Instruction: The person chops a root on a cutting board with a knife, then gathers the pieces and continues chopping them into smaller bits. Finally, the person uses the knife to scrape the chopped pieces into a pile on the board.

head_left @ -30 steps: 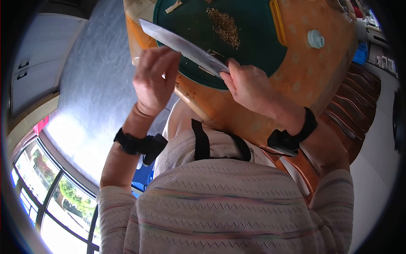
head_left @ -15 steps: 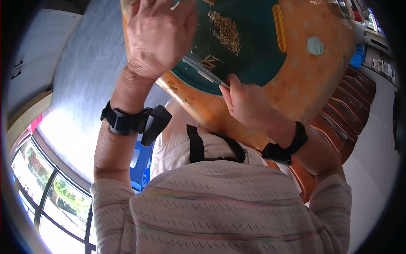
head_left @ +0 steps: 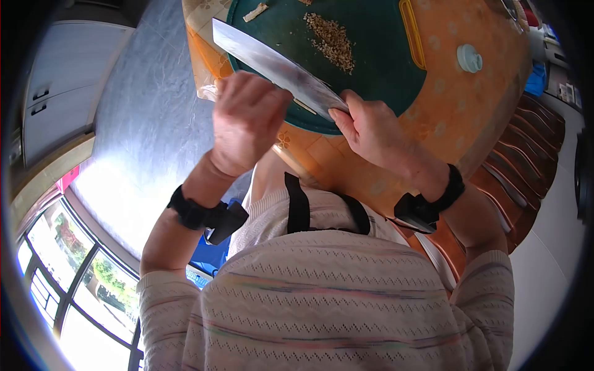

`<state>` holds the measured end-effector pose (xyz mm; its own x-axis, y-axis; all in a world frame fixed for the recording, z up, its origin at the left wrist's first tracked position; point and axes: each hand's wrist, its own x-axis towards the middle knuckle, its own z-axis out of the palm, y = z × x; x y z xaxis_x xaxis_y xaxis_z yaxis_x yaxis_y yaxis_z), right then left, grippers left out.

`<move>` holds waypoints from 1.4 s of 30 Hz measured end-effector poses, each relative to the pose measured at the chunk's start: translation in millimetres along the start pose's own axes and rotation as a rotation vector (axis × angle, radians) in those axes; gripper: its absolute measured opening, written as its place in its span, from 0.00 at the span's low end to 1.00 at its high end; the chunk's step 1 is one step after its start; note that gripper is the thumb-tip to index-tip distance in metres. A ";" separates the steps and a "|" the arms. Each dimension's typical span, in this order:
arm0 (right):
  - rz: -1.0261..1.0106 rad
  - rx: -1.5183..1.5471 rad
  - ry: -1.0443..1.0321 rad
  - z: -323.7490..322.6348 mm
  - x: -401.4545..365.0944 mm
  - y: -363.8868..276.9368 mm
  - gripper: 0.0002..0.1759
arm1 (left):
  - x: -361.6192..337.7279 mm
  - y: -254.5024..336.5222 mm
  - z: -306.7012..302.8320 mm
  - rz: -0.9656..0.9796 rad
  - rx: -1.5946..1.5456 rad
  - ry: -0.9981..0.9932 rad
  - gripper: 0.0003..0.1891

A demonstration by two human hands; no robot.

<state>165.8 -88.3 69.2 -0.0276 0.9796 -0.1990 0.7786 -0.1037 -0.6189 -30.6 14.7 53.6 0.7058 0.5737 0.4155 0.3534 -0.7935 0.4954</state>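
My right hand [head_left: 377, 127] is closed round the handle of a broad kitchen knife [head_left: 278, 65], whose blade slants up to the left over the green cutting board [head_left: 383, 80]. Beside the blade's lower edge is my left hand [head_left: 247, 123], fingers curled in; what they hold, if anything, is hidden. A few thin pale strips [head_left: 305, 107] show just below the blade, mostly covered by it. Finely chopped light-brown bits [head_left: 331, 43] lie heaped on the board. One pale piece [head_left: 255, 12] rests near the board's upper left edge.
The board has a yellow-rimmed handle slot [head_left: 413, 34] on its right. A pale blue-green plastic cap or small jar [head_left: 469, 59] stands on the patterned orange table [head_left: 433, 117]. A brown slatted seat [head_left: 513, 167] is at right.
My left hand has come down toward my body, off the upper left of the board. The knife has turned, showing its broad side, and the strips are now mostly behind it.
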 end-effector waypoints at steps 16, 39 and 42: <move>0.031 0.053 0.157 -16.2 -4.9 3.5 0.12 | -11.3 0.2 39.0 0.027 0.022 -0.065 0.09; 0.186 0.114 0.254 -24.4 -38.5 18.8 0.11 | 33.2 -20.2 42.7 -0.018 0.097 -0.266 0.05; 0.193 0.110 0.252 -23.9 -40.2 20.0 0.11 | 34.4 -20.1 44.4 -0.006 0.077 -0.260 0.05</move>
<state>197.4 -125.5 83.0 0.2804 0.9503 -0.1350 0.6816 -0.2962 -0.6691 13.9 41.4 24.1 0.8343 0.5146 0.1980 0.3961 -0.8092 0.4340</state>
